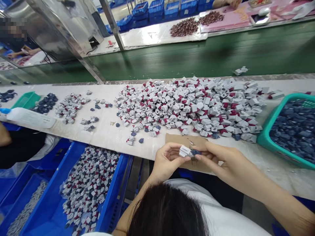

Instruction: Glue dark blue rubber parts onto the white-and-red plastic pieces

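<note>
My left hand (168, 160) pinches a small light-grey plastic part (185, 151) between thumb and fingers. Against its right end, my right hand (216, 159) grips a small dark-blue piece (195, 152) with thumb and forefinger. The two pieces touch. Both hands are over a brown cardboard sheet (172, 138) at the table's near edge, with a few tiny metal-coloured bits (191, 142) on it. Beyond the hands lies a large heap of grey parts (192, 105), many with dark-red pieces and a few with blue ones.
A green basket (264, 131) of dark-blue pieces stands at the right. Blue bins (51, 200) with grey parts sit below the table at left. Smaller piles and a white bottle (31, 117) lie left. A green conveyor belt (159, 59) runs behind; other people's hands are beyond it.
</note>
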Motion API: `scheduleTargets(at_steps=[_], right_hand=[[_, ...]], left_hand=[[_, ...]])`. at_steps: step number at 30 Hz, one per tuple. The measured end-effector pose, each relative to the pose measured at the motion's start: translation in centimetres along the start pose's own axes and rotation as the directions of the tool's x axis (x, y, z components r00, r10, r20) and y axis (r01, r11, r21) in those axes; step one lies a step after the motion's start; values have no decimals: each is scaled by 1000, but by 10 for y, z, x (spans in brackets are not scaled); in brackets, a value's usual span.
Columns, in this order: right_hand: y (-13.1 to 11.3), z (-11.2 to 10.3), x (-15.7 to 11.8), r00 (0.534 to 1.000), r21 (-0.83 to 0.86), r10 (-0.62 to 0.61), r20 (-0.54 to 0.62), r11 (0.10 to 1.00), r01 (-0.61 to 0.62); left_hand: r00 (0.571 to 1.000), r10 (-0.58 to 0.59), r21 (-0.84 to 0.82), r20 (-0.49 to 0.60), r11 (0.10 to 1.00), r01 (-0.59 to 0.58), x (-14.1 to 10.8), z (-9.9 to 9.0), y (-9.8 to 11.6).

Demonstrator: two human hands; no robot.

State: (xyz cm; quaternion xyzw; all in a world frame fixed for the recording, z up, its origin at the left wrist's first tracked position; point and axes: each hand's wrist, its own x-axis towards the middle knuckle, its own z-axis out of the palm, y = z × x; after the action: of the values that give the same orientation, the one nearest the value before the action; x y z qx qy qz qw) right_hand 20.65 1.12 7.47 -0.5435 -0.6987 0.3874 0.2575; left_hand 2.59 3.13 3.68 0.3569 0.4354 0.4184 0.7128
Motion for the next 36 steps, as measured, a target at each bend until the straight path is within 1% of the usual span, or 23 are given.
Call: scheduleTargets(at_steps=[3,5,7,10,12,14,15,16,17,18,19,20,21,22,23,25,28,30,32,34,36], right_hand=[[-2,-11,0,989,-112,-44,139,992,60],[-3,-16,1,977,-110,-79,200,989,102],[-1,-17,3,970,-88,-84,229,990,106],[2,-14,5,970,-27,-53,239,998,62],[4,-12,6,965,55,-8,263,998,-7],[5,-14,5,955,111,30,294,992,-65],[6,-17,5,957,106,42,287,992,-75],[8,-22,4,966,79,53,252,994,-76],[10,-27,2,982,43,65,179,996,-74],[13,-34,1,994,14,85,73,996,-86],[17,-41,-1,992,0,119,-52,993,-119],[21,-48,-3,971,-1,163,-177,986,-166],[25,-54,-5,939,2,210,-272,976,-218],[30,-58,-7,909,0,252,-332,964,-267],[34,-61,-9,890,-10,283,-358,952,-307],[42,-61,-11,882,-28,324,-341,935,-354],[51,-54,-12,901,-20,337,-274,934,-355],[53,-50,-13,919,-54,302,-254,944,-325],[54,-49,-15,927,-93,271,-257,948,-303],[56,-51,-18,922,-110,270,-277,944,-310],[59,-54,-22,916,-126,275,-291,939,-321]], left_hand=[[995,49,98,87,994,-57,-3,-3,1],[987,70,149,145,985,-92,-5,-6,1],[980,93,176,173,977,-124,-6,-7,-1],[979,109,183,174,973,-141,-6,-8,-7],[979,92,180,182,976,-126,-5,-7,-9],[972,67,203,226,973,-115,-3,-6,-6],[964,61,222,259,967,-121,-2,-6,-4],[955,66,233,288,963,-137,-1,-6,-1],[948,78,227,308,962,-153,0,-8,3],[947,93,199,307,967,-160,2,-10,6],[953,102,156,287,976,-151,3,-12,10],[962,100,99,255,987,-129,4,-16,12],[971,90,36,219,994,-100,5,-19,14],[980,74,-25,185,997,-71,6,-22,15],[986,55,-80,158,996,-43,7,-24,17],[992,23,-173,127,985,-1,9,-27,18],[993,-34,-249,113,966,61,13,-26,21],[992,-65,-286,104,954,92,14,-22,23],[994,-85,-328,68,939,103,15,-17,24],[996,-92,-350,8,932,89,17,-11,23],[994,-88,-338,-59,939,63,20,-6,19]])
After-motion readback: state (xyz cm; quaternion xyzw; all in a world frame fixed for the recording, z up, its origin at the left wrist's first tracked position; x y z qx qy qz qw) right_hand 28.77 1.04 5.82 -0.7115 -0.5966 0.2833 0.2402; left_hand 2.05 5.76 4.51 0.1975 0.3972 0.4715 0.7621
